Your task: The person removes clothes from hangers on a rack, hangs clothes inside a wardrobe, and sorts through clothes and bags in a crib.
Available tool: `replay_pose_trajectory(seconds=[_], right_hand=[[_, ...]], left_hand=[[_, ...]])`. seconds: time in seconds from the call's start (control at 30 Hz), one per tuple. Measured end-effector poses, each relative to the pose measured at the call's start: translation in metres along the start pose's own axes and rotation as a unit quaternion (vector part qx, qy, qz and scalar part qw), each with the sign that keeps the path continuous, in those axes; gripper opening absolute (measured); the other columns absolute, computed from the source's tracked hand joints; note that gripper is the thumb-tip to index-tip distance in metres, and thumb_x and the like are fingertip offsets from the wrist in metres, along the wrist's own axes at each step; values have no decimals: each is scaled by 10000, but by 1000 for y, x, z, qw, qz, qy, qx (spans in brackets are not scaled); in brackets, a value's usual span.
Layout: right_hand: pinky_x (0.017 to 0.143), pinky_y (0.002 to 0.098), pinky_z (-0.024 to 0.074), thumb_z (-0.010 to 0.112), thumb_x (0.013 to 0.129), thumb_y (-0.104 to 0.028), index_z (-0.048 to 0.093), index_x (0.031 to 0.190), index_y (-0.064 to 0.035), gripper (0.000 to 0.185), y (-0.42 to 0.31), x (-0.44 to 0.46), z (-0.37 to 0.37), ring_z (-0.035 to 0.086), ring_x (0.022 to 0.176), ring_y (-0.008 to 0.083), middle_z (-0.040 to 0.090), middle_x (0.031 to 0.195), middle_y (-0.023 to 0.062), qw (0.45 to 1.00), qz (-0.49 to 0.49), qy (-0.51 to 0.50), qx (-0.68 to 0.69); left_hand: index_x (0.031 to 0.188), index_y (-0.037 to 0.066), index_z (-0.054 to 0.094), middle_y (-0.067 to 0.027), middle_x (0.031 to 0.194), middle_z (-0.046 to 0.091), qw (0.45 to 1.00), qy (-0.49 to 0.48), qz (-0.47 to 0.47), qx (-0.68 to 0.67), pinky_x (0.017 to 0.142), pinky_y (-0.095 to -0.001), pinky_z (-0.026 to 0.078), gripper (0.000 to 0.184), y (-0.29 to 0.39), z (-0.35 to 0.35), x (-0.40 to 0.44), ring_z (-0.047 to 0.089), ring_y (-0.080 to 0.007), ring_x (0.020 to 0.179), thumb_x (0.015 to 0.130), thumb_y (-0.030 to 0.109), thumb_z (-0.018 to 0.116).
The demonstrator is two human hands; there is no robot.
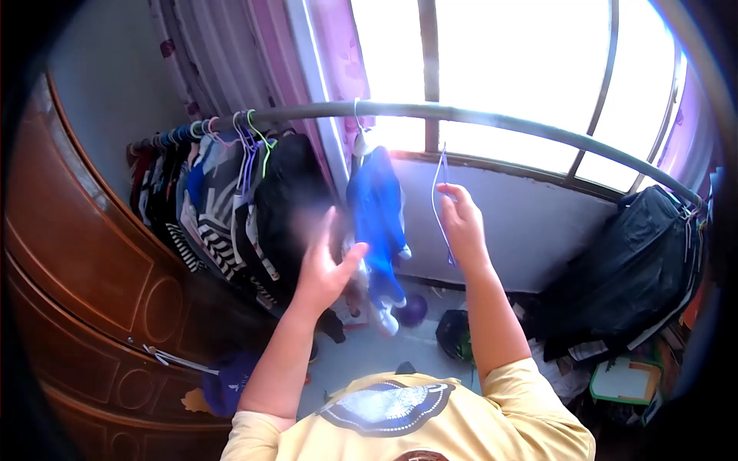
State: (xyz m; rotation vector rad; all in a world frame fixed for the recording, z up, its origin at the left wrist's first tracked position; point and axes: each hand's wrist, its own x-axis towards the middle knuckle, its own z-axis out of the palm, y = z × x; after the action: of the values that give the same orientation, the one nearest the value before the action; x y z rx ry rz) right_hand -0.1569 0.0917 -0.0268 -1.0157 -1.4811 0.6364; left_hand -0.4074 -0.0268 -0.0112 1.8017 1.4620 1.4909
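My right hand (459,219) holds a thin purple hanger (440,200) between its fingers, in front of the wall below the window. My left hand (327,269) is raised with thumb and fingers apart and holds nothing; its fingertips are partly blurred. Just beyond it, a blue and white garment (377,223) hangs from a hanger hooked on the long rail (492,119). Left of that garment, a dark garment (288,188) hangs at the end of a row of clothes.
Packed clothes (219,207) hang on the left beside a brown wooden wardrobe (92,253). Dark clothes (623,261) hang at the right end. A purple ball (413,310) and a black bag (455,336) lie on the floor. A window (507,69) is behind the rail.
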Motion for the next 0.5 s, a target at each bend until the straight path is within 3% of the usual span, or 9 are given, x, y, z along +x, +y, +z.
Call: replay_pose_trajectory(seconds=[0.03, 0.1, 0.17, 0.2, 0.23, 0.33, 0.37, 0.43, 0.5], right_hand=[[694, 316, 520, 550, 1012, -136, 662, 1210, -42, 246, -8, -3, -10, 634, 714, 159, 697, 838, 104, 999, 27, 17, 3], [609, 270, 437, 542, 1013, -113, 669, 1204, -57, 236, -5, -6, -35, 492, 651, 79, 570, 726, 11, 1000, 13, 23, -2], [583, 253, 399, 553, 1020, -126, 674, 1222, -68, 243, -3, -9, -61, 462, 634, 59, 554, 740, -28, 999, 37, 14, -1], [563, 239, 384, 546, 1033, -124, 674, 1232, -71, 243, -3, -10, -70, 454, 624, 44, 541, 749, -50, 998, 58, 29, -3], [543, 214, 363, 540, 1044, -115, 665, 1255, -74, 249, -1, -12, -82, 440, 608, 29, 513, 733, -68, 997, 63, 39, 6], [499, 179, 305, 543, 1071, -128, 634, 1309, -80, 259, 19, -8, -120, 398, 582, 2, 456, 705, -83, 997, 59, 42, 31], [497, 175, 304, 531, 1078, -139, 624, 1319, -81, 264, 26, -6, -132, 392, 575, 2, 450, 703, -83, 996, 59, 58, 28], [495, 166, 289, 513, 1090, -153, 607, 1333, -81, 270, 27, -5, -154, 384, 568, 0, 433, 700, -91, 994, 73, 76, 21], [499, 166, 297, 517, 1092, -157, 614, 1322, -76, 263, 38, -6, -178, 391, 573, -3, 449, 706, -85, 995, 69, 71, 22]], left_hand=[[1594, -25, 263, -266, 1556, 403, 1000, -20, 4, 22, 1182, -463, 373, 896, -2, 7, 12, 434, -382, 1438, 920, 269, 775], [1602, -24, 239, -266, 1555, 415, 999, -12, 28, 24, 1190, -429, 364, 883, -13, 28, 32, 448, -361, 1436, 922, 218, 748], [1608, -15, 222, -284, 1481, 498, 990, 9, 76, 116, 1127, -383, 432, 853, -14, 42, 42, 552, -338, 1345, 913, 131, 693], [1611, -3, 216, -280, 1289, 629, 992, -4, 45, 116, 980, -368, 526, 835, -23, 50, 46, 682, -320, 1128, 888, 61, 628], [1615, 9, 209, -261, 1093, 685, 995, -18, 6, 102, 835, -404, 562, 842, -19, 57, 48, 716, -335, 916, 869, 41, 597], [1615, 2, 201, -267, 990, 682, 991, -40, -66, 114, 795, -430, 557, 879, 7, 78, 52, 706, -362, 841, 842, 81, 614], [1634, 21, 128, -286, 883, 649, 991, -33, -27, 130, 742, -497, 540, 932, 8, 89, 52, 663, -412, 743, 853, 109, 629], [1625, -7, 136, -303, 986, 674, 990, -63, -56, 110, 823, -491, 549, 950, 31, 109, 52, 693, -435, 852, 842, 135, 654], [1630, -5, 99, -321, 984, 664, 992, -85, -14, 91, 832, -503, 544, 977, 31, 138, 47, 682, -464, 847, 845, 138, 663]])
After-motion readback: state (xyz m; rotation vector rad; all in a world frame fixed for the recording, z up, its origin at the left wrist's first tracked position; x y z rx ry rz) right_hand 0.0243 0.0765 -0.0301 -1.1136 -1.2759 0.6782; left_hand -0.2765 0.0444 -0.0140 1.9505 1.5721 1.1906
